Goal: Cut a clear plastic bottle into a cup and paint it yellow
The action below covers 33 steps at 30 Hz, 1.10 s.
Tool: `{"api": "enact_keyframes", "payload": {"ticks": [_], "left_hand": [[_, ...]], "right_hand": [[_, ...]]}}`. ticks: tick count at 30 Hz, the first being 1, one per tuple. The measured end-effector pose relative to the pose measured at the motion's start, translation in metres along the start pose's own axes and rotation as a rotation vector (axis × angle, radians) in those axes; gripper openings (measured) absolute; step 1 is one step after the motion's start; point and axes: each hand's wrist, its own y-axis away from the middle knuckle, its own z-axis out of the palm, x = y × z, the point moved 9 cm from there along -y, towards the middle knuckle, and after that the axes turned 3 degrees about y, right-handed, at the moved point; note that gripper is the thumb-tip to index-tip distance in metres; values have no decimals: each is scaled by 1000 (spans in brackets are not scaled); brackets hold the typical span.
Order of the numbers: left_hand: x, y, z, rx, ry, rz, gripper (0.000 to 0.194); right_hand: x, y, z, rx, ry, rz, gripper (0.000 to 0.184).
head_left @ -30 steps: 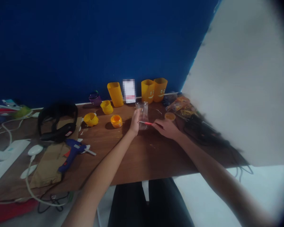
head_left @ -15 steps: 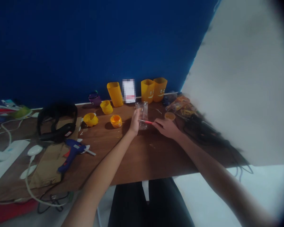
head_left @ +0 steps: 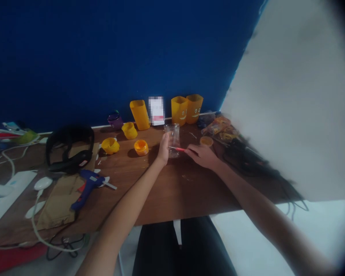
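My left hand (head_left: 163,148) grips the left side of a clear plastic cup (head_left: 174,135), which looks like the cut-off part of a bottle. In my right hand (head_left: 201,155) is a thin brush with a red handle (head_left: 180,149). Its tip points left and lies against or just in front of the clear cup, close to my left fingers. Left of my left hand stands an open jar of orange-yellow paint (head_left: 141,148). A small round lid (head_left: 206,141) lies just beyond my right hand.
Several yellow cut containers (head_left: 139,115) line the blue wall, some with faces. Two small yellow cups (head_left: 110,145) and a purple cup (head_left: 115,120) stand left. A blue glue gun (head_left: 89,188) lies on cardboard by a black headset (head_left: 70,149). Plastic bags (head_left: 218,125) and dark cables crowd the right.
Both hands, the brush and the clear cup stay almost where they were. The whole view has shifted very slightly.
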Motion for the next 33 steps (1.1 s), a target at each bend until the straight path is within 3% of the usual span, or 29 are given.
{"api": "enact_keyframes", "payload": {"ticks": [3,8,13,33], "left_hand": [[1,1,0,24,27,-32,51],[2,4,1,53,101,-102,50],[4,4,1,52,93,-95,51],[3,2,0,45,50,-79,56]], "right_hand": [[1,1,-5,26,-7,14,40],[7,3,-28,191,67,33,36],[8,4,-38,277,158,-3,36],[9,3,-35,226,149,-8,36]]}}
